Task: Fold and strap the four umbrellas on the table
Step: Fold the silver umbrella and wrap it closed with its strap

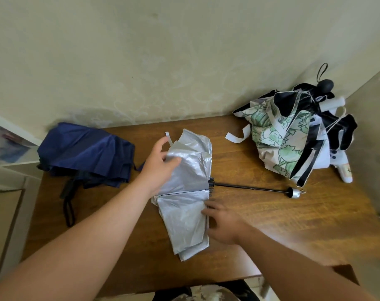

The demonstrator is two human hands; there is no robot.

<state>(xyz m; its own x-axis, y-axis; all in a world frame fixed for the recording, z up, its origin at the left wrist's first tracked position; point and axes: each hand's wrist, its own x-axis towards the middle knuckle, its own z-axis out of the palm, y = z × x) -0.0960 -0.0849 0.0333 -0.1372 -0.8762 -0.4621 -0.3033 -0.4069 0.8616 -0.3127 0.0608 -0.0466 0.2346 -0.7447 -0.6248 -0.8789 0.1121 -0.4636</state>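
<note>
None of the four umbrellas looked strapped. Mid-table, your right hand [222, 222] lay flat-fingered on the silver umbrella [185, 192], shaft still extended; your left hand [160, 161] pinched its canopy. The navy umbrella [87, 153] lay at the far-left edge, and the floral umbrella [278, 137] and black-and-white umbrella [336, 122] were heaped at the far-right corner.

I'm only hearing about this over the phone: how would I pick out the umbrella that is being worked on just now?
Look at the middle of the brown wooden table against the pale wall. There lies the silver umbrella, with the left hand gripping its far canopy and the right hand on its near edge. Unlike the navy umbrella at left and the piled patterned ones at right, it is shiny grey, with a thin black shaft sticking out rightward.
</note>
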